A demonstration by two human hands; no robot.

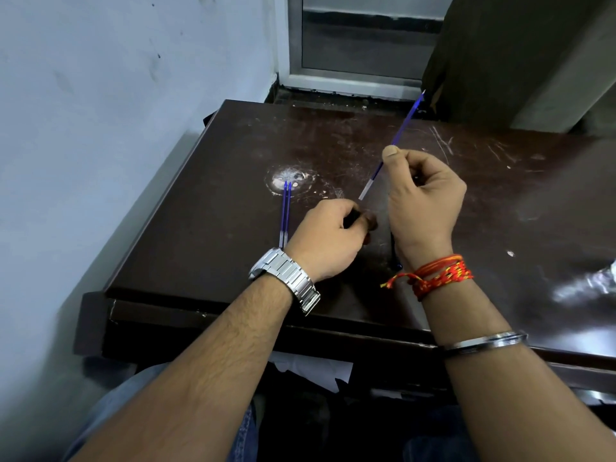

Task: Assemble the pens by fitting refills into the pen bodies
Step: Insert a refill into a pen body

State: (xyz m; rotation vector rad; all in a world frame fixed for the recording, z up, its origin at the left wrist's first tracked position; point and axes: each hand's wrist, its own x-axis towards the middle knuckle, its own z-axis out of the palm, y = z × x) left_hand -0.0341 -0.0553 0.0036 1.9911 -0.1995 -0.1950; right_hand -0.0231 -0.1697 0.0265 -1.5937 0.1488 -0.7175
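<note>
Head view, right hand [423, 201] fingers pinching blue refill [396, 138], left hand [328, 236] fingers curled shut

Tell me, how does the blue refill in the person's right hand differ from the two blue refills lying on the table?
The held refill is up in the air, pinched by the right hand; the two refills on the table lie flat with no hand on them. The held one slants up to the right, while the pair lies side by side, tips pointing away. The held one is single. All three look alike: thin blue tubes with a pale end.
</note>
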